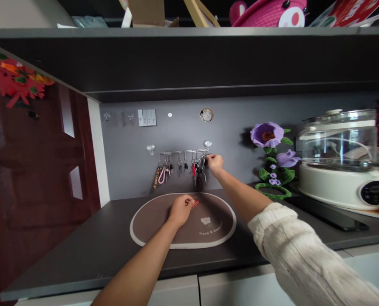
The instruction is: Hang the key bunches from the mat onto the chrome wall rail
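Observation:
A chrome hook rail is stuck to the grey wall, with several key bunches hanging from it. My right hand reaches to the rail's right end, its fingers pinched at a hanging key there. My left hand hovers low over the brown oval mat on the dark counter, fingers closed on a small red-orange item, apparently a key tag. A cream knitted sleeve covers my right upper arm.
A purple knitted flower in a green base stands right of the rail. A white cooker with a glass lid sits at the far right beside a black flat panel. A dark red door is on the left. A shelf overhead holds boxes.

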Demonstrator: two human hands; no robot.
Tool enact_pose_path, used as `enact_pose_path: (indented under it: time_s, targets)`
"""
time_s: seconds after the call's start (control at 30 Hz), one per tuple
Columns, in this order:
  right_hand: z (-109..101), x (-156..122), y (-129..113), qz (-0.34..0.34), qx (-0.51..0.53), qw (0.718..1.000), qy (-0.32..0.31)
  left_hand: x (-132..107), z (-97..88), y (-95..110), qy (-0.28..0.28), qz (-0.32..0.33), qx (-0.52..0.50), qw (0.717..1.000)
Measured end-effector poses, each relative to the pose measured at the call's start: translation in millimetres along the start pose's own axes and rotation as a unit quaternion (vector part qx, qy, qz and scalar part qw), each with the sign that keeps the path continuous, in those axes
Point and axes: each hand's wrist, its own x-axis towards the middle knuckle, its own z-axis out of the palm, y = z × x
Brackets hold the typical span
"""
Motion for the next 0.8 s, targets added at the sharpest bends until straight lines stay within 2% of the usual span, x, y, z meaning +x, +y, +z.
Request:
enact_pose_path:
  time_s: [0.33,0.8]
  targets:
    - [5.1,-2.0,8.8,0.013,-0.034,0.999,0.007,-0.7,-0.2,1.8,0.003,-0.006,-0.007,1.000]
    - [3.2,-7.8,19.8,0.007,-0.015,1.000,-0.001,-0.9,-1.1,2.8,0.010,-0.014,-0.011,1.000]
